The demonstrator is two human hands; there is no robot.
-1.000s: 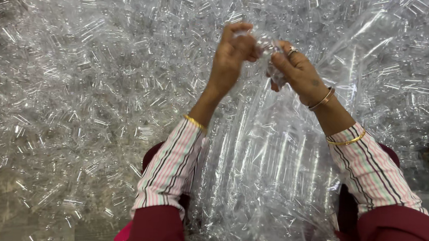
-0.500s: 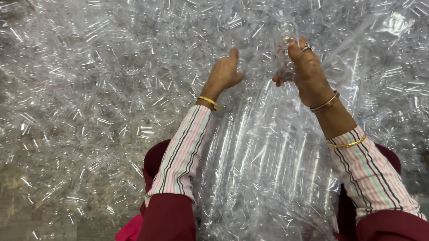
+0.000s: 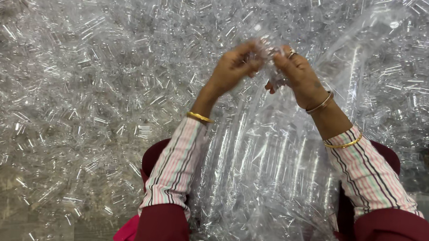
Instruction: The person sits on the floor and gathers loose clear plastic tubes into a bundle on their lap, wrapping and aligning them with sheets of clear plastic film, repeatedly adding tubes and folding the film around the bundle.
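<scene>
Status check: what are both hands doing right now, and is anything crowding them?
Left hand and right hand raised together, fingers pinching small clear plastic pieces. Clear plastic bag of tubes on lap. Heap of clear plastic tubes spread all around.

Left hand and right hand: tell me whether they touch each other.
Cannot tell. In the head view the left hand and right hand meet at a small clear plastic piece, which blurs the fingertips and hides any gap.
</scene>
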